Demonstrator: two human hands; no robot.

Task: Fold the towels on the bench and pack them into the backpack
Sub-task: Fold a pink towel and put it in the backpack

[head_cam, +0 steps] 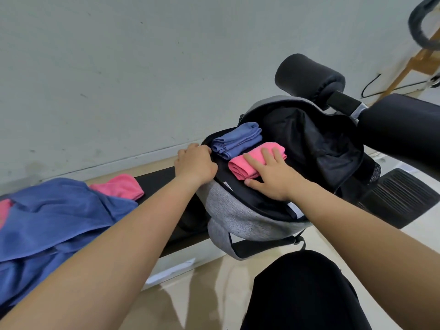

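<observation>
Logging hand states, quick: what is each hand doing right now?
Left hand: grips the rim of the backpack.
Right hand: open, fingers flat on the folded pink towel.

Reaches both bare forearms forward. Curls left grip (194,163) knuckles-up, fingers hooked over backpack (228,210) rim. Lays right grip (269,172) palm-down, fingers straight and spread, thumb stretched along the near side.

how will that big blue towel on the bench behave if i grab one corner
Probably floppy: the blue towel lies in soft rumpled folds, so it would likely drape and trail. Likely not slippery, being matte cloth. The pink towel against its edge might drag along.
</observation>
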